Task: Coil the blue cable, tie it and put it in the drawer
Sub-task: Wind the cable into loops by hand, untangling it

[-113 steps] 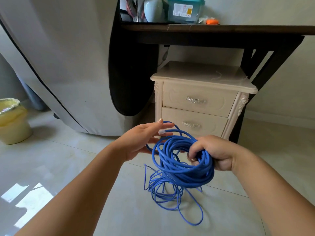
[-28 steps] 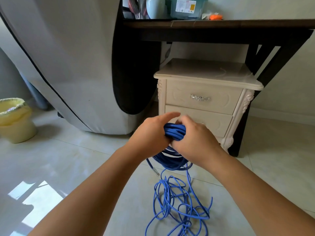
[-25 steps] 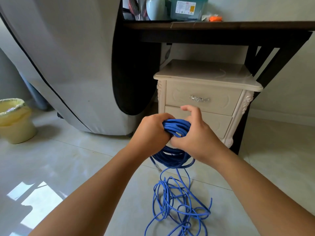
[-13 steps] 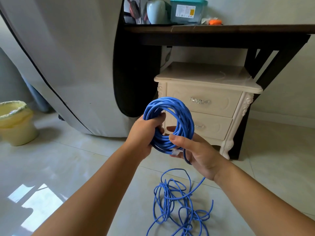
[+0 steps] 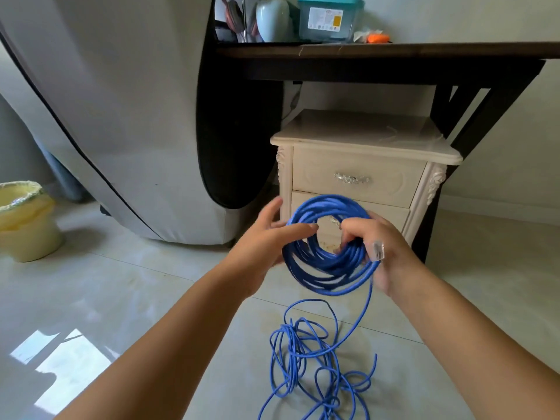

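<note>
A coil of blue cable (image 5: 330, 280) stands upright between both hands. The left hand (image 5: 263, 247) pinches its left edge, the right hand (image 5: 381, 250) has its grip curled round the right side, and loose cable trails to the floor (image 5: 121, 298).

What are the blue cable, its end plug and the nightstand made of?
The blue cable: flexible matte plastic jacket, likely; loops softly. Plug: clear hard plastic, see-through. Nightstand: cream-painted wood, probably; carved trim, slight sheen.

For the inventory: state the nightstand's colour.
The nightstand is cream; the head view shows it best.
</note>
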`<act>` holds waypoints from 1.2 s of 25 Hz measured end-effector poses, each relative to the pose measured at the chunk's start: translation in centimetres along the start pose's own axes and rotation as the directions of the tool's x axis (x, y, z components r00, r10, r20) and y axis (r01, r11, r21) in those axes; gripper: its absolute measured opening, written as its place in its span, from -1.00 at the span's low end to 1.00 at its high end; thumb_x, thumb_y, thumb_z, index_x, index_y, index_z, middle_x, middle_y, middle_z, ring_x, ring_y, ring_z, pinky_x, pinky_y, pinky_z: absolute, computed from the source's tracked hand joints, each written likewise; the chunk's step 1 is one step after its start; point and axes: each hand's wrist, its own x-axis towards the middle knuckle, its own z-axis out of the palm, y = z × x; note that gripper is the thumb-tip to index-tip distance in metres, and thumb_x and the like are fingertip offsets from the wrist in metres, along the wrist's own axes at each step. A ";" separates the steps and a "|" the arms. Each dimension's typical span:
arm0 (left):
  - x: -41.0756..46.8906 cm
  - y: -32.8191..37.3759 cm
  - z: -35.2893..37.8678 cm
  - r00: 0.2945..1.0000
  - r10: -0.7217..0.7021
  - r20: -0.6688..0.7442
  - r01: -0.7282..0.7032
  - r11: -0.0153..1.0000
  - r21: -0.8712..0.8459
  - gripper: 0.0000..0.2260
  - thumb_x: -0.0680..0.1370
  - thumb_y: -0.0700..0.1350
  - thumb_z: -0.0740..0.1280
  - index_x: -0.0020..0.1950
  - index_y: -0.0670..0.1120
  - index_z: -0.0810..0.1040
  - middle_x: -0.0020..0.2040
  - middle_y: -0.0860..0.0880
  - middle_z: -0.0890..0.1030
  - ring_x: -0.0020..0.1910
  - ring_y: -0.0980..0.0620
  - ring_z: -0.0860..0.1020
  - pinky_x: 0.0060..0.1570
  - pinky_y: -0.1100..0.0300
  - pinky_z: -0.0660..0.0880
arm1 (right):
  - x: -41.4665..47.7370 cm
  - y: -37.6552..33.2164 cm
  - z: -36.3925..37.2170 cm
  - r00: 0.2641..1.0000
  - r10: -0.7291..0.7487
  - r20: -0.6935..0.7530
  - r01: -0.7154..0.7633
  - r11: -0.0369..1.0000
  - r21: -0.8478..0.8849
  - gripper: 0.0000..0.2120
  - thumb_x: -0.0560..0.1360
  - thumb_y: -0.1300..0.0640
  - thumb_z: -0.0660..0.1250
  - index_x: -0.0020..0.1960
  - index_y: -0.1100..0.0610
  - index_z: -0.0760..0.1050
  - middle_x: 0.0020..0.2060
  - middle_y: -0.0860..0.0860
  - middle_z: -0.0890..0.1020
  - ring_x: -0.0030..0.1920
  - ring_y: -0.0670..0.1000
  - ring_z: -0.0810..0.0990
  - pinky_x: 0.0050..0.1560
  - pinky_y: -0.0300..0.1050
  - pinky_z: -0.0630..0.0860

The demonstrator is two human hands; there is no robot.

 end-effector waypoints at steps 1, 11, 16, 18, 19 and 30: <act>0.0 0.2 -0.4 0.996 0.091 0.004 -0.091 0.991 0.095 -0.29 0.49 -0.23 0.46 0.53 0.14 0.24 0.34 0.01 0.51 0.24 0.10 0.54 0.10 0.21 0.49 | -0.3 0.1 -0.2 0.999 -0.018 0.028 0.021 0.993 -0.114 -0.82 0.08 0.26 0.27 -0.31 0.18 0.40 -0.46 0.03 0.40 -0.36 0.08 0.38 -0.28 -0.06 0.35; 1.8 -1.2 -0.5 0.994 0.106 0.038 -0.111 0.867 0.485 -0.92 0.54 -0.24 0.34 -0.01 -0.10 0.59 -0.30 -0.08 0.59 -0.34 0.04 0.57 -0.09 -0.06 0.60 | -0.2 -0.3 -0.4 0.943 0.039 0.330 0.031 0.979 -0.202 -0.40 0.35 -0.32 0.37 0.34 -0.21 0.36 0.03 -0.05 0.68 0.02 -0.04 0.68 0.20 0.04 0.54; 1.6 -0.8 -0.9 0.974 -0.002 -0.225 0.037 0.988 0.151 -0.88 0.56 -0.25 0.30 -0.17 -0.10 0.49 -0.35 -0.06 0.47 -0.42 0.04 0.47 -0.30 0.14 0.43 | -0.1 0.2 -2.0 0.867 0.124 0.482 -0.048 0.985 -0.167 -0.13 0.20 -0.59 0.26 0.38 -0.15 0.41 0.12 0.01 0.68 0.11 0.09 0.65 0.19 0.19 0.54; 1.4 -0.8 -0.7 0.957 -0.055 -0.283 0.078 0.994 0.072 -0.88 0.57 -0.24 0.30 -0.16 -0.08 0.48 -0.32 -0.06 0.45 -0.39 0.04 0.47 -0.31 0.15 0.43 | -0.7 0.5 -1.5 0.870 0.153 0.470 -0.046 0.972 -0.231 0.00 0.12 -0.48 0.46 0.47 -0.23 0.20 0.12 -0.05 0.68 0.11 0.07 0.67 0.11 0.11 0.59; 1.3 -0.9 -0.4 0.950 -0.072 -0.303 0.093 0.994 0.054 -0.88 0.58 -0.23 0.29 -0.14 -0.07 0.47 -0.30 -0.06 0.45 -0.37 0.04 0.48 -0.33 0.17 0.43 | -1.0 0.6 -1.0 0.887 0.159 0.433 -0.056 0.969 -0.242 0.02 0.13 -0.37 0.51 0.49 -0.25 0.14 0.08 -0.07 0.69 0.09 0.05 0.68 0.03 0.05 0.61; -0.1 -1.4 1.1 0.997 -0.045 -0.070 0.044 0.999 -0.004 -0.91 0.57 -0.21 0.34 0.06 -0.14 0.51 -0.30 -0.01 0.63 -0.16 -0.01 0.60 0.07 0.03 0.58 | -0.4 1.4 0.5 0.997 0.082 -0.008 -0.081 0.995 0.063 -0.72 0.43 0.43 0.31 -0.05 0.06 0.49 -0.37 0.01 0.59 -0.28 0.05 0.64 -0.06 0.03 0.55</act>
